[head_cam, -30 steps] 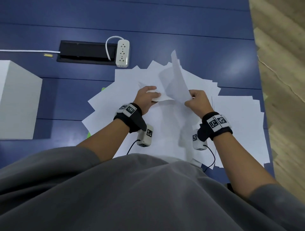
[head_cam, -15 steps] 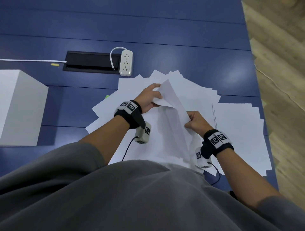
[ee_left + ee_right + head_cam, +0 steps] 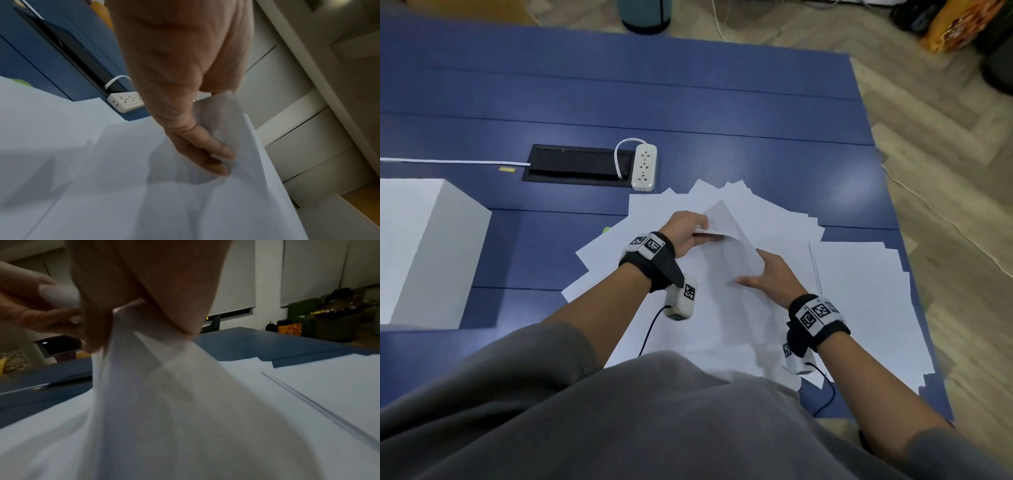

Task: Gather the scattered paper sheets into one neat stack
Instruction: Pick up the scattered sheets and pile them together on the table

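Several white paper sheets [image 3: 774,219] lie fanned and overlapping on the blue table, straight in front of me. Both hands hold one lifted, bent sheet [image 3: 732,236] above the pile. My left hand [image 3: 690,233] pinches its far corner; in the left wrist view the fingers [image 3: 207,154] curl under the paper [image 3: 236,129]. My right hand [image 3: 767,274] grips the sheet's near edge, and the right wrist view shows the paper [image 3: 164,369] bunched between thumb and fingers. A squarer pile of sheets [image 3: 876,308] lies to the right.
A white box [image 3: 424,250] stands on the table at the left. Behind the papers lie a white power strip [image 3: 644,167] and a black cable hatch [image 3: 575,165]. The table's right edge [image 3: 914,274] is close to the right pile, with wooden floor beyond it.
The lifted sheet has come down from standing upright to lying low over the pile. My right hand has moved nearer to me along it. The head view has tilted up.
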Available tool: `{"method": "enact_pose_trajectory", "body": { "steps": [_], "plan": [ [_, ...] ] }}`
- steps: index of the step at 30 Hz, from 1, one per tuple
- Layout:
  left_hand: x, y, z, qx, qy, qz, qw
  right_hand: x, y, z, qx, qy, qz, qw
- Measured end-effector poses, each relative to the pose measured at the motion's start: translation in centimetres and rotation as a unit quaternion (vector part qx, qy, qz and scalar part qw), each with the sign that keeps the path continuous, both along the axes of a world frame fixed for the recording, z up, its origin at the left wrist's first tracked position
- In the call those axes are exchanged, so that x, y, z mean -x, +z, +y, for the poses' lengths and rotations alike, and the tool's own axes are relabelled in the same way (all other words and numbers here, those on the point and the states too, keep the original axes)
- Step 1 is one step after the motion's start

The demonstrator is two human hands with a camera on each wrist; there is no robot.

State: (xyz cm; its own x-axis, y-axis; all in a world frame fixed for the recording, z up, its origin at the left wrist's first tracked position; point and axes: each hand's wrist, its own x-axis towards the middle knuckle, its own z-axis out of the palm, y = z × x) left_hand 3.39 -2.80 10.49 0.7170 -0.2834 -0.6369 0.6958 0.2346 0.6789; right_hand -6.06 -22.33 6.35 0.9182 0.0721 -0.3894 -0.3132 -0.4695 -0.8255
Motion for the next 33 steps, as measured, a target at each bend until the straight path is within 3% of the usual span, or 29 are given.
{"method": "enact_pose_trajectory", "body": {
  "steps": [6,9,13,14,17,20,22,26,33],
  "plan": [
    [0.9,0.4,1.3,0.004,0.011,-0.009,1.000,0.4,0.1,-0.8,-0.017,-0.114,-0.021,0.993],
    [1.3,-1.5,2.5,-0.109,0.023,-0.072,0.991,0.8,0.3,-1.5,-0.049,-0.150,-0.019,0.987],
    [2.9,-4.8,3.8,-0.312,-0.008,-0.127,0.941,1.4,0.6,-3.0,-0.113,-0.189,-0.012,0.975],
    [3.5,-5.4,3.7,-0.303,-0.030,-0.111,0.946,1.6,0.7,-3.5,-0.128,-0.193,-0.009,0.973],
    [5.2,-6.5,1.7,-0.169,-0.072,-0.036,0.982,2.3,0.8,-4.9,-0.167,-0.183,-0.007,0.969],
    [6.4,-7.7,-1.1,-0.099,-0.097,-0.001,0.990,2.9,0.5,-7.0,-0.167,-0.163,-0.003,0.972],
    [7.1,-8.3,-3.5,-0.094,-0.130,0.019,0.987,3.4,0.1,-8.9,-0.133,-0.166,0.003,0.977],
    [8.5,-8.7,-8.6,-0.170,-0.199,-0.044,0.964,5.5,-0.7,-13.9,-0.110,-0.219,0.009,0.970],
    [10.3,-7.8,-18.3,-0.021,-0.254,0.047,0.966,9.8,-0.2,-23.2,-0.157,-0.241,0.046,0.957]
  ]
}}
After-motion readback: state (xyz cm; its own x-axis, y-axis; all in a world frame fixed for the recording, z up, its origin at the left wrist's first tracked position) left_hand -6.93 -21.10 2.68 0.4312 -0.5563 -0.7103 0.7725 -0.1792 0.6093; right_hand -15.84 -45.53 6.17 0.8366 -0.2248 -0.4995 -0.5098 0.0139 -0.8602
